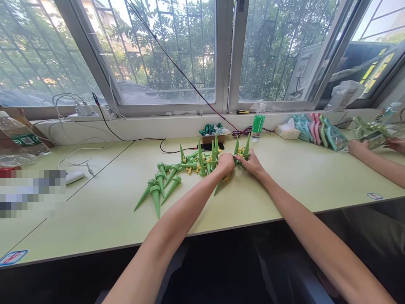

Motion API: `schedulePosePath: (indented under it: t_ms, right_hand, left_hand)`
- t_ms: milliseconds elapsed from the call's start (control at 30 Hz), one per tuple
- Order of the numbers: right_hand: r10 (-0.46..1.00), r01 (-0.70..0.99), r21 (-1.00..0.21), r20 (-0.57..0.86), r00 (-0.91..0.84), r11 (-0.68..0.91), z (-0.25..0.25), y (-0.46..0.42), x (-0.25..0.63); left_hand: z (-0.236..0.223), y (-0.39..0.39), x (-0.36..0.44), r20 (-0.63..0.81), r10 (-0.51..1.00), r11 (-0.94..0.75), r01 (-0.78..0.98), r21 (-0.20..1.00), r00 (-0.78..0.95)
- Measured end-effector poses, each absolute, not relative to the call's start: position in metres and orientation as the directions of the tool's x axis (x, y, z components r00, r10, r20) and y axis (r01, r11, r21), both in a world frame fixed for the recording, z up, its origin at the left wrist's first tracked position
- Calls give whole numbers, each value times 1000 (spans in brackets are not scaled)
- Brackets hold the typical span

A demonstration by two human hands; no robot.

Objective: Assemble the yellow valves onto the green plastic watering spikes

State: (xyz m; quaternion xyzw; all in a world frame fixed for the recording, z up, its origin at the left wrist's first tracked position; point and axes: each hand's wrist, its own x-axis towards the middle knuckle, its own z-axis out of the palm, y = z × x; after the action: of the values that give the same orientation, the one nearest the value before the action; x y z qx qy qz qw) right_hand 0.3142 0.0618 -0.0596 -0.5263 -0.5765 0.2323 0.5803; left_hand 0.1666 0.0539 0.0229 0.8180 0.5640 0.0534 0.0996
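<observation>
A loose pile of green plastic watering spikes (pixel 201 165) with small yellow valve pieces (pixel 190 171) lies before me. Several spikes (pixel 155 194) are spread at the pile's left, some stand point up. My left hand (pixel 226 164) is closed at the right side of the pile; its fingers hide what they hold. Close beside it, my right hand (pixel 252 164) is curled around the base of a green spike (pixel 247 147), thumb towards the left hand. Another spike (pixel 236 145) stands upright between the hands. One more spike (pixel 217 188) points down below my left hand.
Behind the pile are a phone (pixel 210 146), a small box (pixel 213 137) and a green-labelled bottle (pixel 258 123). A tissue pack (pixel 287 129) and coloured hangers (pixel 316 130) sit right, near a co-worker's hands (pixel 359 147). Cables (pixel 71 145) and bottles (pixel 22 137) lie left.
</observation>
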Motion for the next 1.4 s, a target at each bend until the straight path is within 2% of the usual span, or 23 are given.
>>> schedulePosePath:
  t_ms: [533,933,1133,1300,1333,1400]
  right_hand:
    - [881,390,-869,412,234,303,-57,58,312]
    - [880,410,-858,422,220,309,-57,58,306]
    - [880,431,-848,426,209,308,-55,59,300]
    - [883,469,-841,411,228,270,-53,58,296]
    - [884,476,-839,409,228,265,-52,58,295]
    - [886,475,-837,409,217,270,-51,57,294]
  left_hand:
    - [20,24,149,4,846,-526,832,173,534]
    - [20,21,140,-15,845,-531,841,101,535]
    - [15,18,133,36,820,-572,816,87,571]
    - [34,9,118,168,770,-634,768,87,616]
    - [42,8,113,220,760,-640,763,93,611]
    - [59,7,100,421,724,-650,744,151,547]
